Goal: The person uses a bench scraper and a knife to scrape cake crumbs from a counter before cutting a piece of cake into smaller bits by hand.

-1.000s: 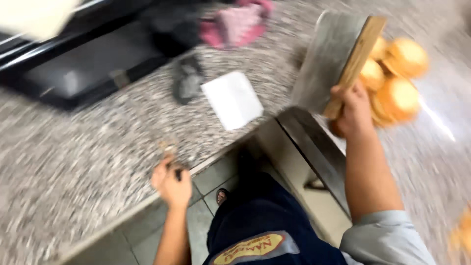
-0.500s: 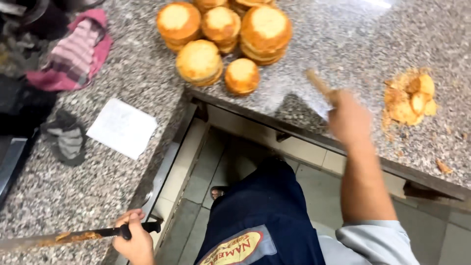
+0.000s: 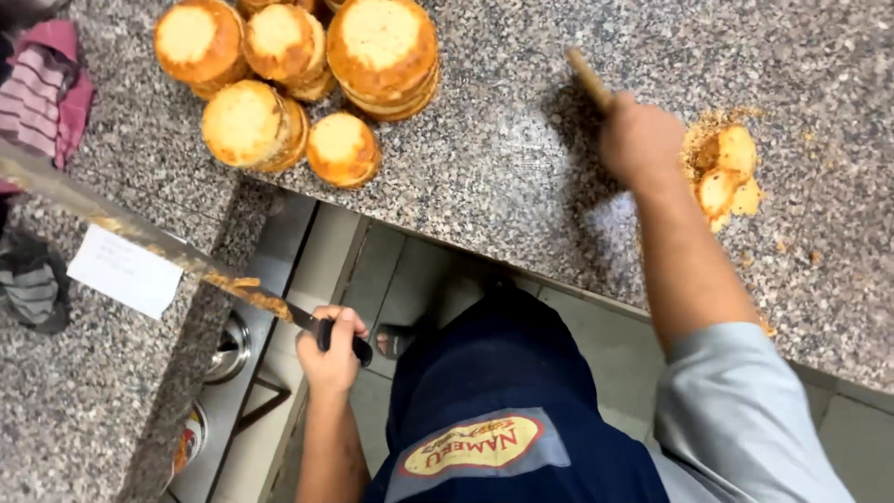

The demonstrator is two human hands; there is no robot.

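Currently the left hand [image 3: 328, 359] has its grip clenched on the black handle of a long, stiff, crumb-smeared knife [image 3: 140, 233] pointing toward ten o'clock, while the right hand [image 3: 641, 140] grasps a wooden stick [image 3: 587, 79] on the bench [image 3: 503, 168].

The knife [image 3: 140, 237] blade runs off the left edge, its tip out of view. The right hand [image 3: 641, 140] hides most of a wooden stick [image 3: 587, 79], whose lower end cannot be seen. The topmost cakes [image 3: 279, 47] are cut by the upper edge. The cloth [image 3: 42, 88] is cut at the left.
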